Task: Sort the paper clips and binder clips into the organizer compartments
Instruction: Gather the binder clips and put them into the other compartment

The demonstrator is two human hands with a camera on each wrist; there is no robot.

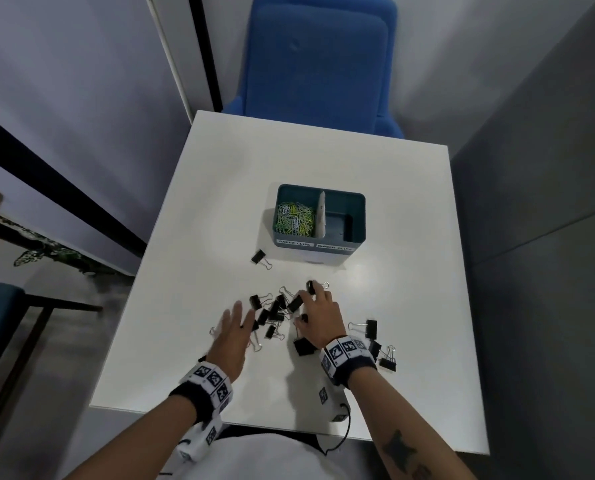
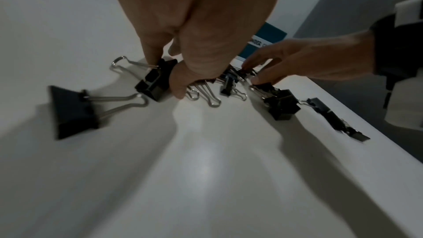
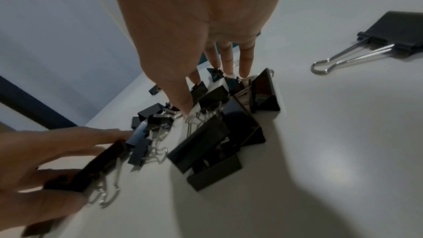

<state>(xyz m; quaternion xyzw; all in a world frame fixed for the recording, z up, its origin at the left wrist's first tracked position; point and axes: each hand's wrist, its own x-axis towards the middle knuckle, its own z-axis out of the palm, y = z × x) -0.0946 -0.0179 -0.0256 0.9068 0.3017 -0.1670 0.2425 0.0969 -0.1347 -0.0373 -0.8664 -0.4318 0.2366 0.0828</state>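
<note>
1. Left hand [image 1: 232, 336] at the left edge of the binder clips [image 1: 275, 311]; thumb and fingers pinch one clip [image 2: 152, 83].
2. Right hand [image 1: 318, 315] spread flat, fingers straight, over the pile's right side.
3. Organizer [image 1: 356, 202] beyond; paper clips [image 1: 295, 219] in its left compartment.

The organizer [image 1: 320, 220] stands on the tabletop [image 1: 410, 209] toward its far side, well behind the hands. Its left compartment holds the paper clips [image 1: 295, 219]; a divider [image 1: 321, 214] separates it from the right compartment [image 1: 339, 225]. A single binder clip [image 1: 261, 258] lies just in front of the organizer's left corner. Nearer the person, a cluster of binder clips [image 1: 275, 311] lies between the left hand [image 1: 232, 336] and the right hand [image 1: 320, 315], both resting on its edges. More binder clips [image 1: 379, 348] lie to the right of the right wrist, and one [image 1: 303, 346] just left of it. A chair [image 1: 318, 64] stands behind the tabletop's far edge.
</note>
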